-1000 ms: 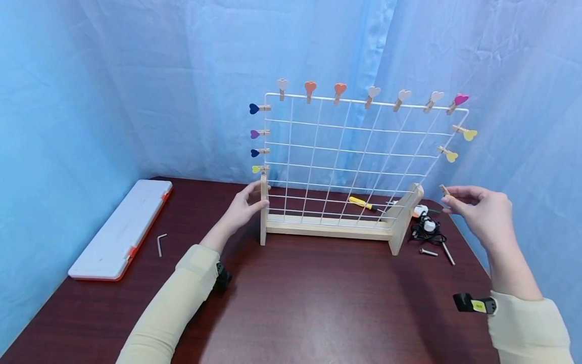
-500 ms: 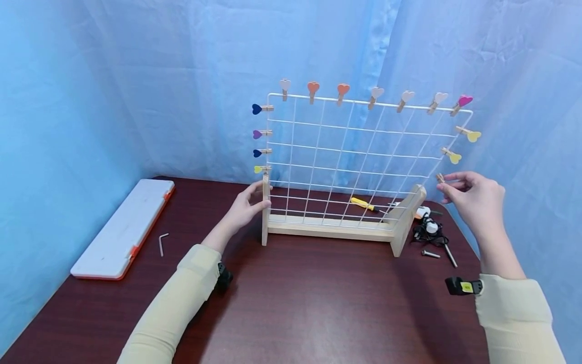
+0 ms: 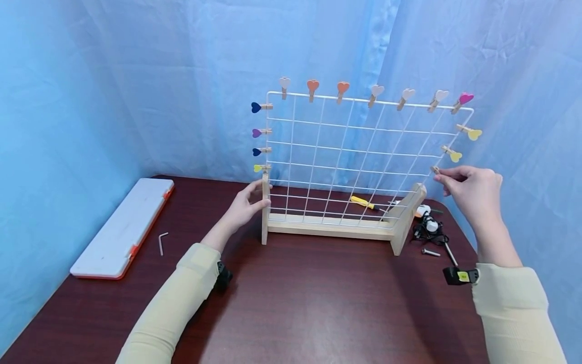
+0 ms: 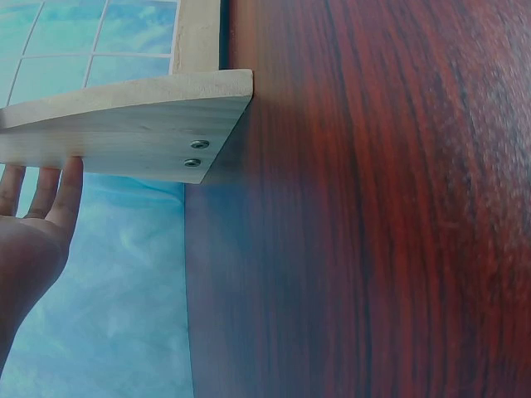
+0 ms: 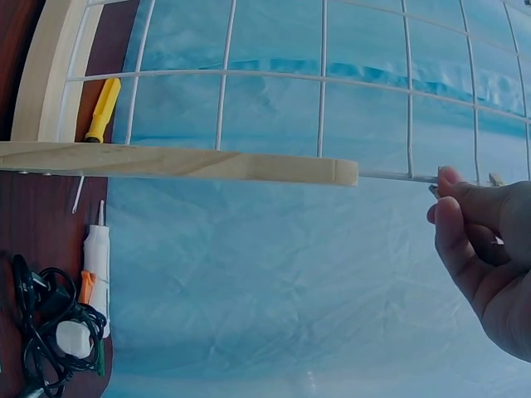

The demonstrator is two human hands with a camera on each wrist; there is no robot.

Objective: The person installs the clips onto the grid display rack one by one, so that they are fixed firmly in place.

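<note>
A white wire grid (image 3: 345,146) stands in a wooden stand (image 3: 329,230), with heart-topped mini clothespins clipped along its top and both sides. My left hand (image 3: 241,207) grips the stand's left upright, the thumb at its front and the fingers reaching behind. In the left wrist view, fingertips (image 4: 73,170) touch that board's outer face. My right hand (image 3: 475,189) pinches a small wooden clothespin (image 3: 435,170) at the grid's right side wire, below two yellow-heart clothespins (image 3: 455,156). The fingers hide most of the held clothespin in the right wrist view.
A white case with orange latches (image 3: 123,230) and a hex key (image 3: 161,243) lie at left on the dark table (image 3: 309,303). Behind the grid lies a yellow screwdriver (image 3: 362,202). A white tool, a black cable (image 5: 51,323) and a bolt (image 3: 430,252) lie at right.
My right hand has moved left and up with the clothespin, from beside the grid to its right side wire. My left hand stays on the upright.
</note>
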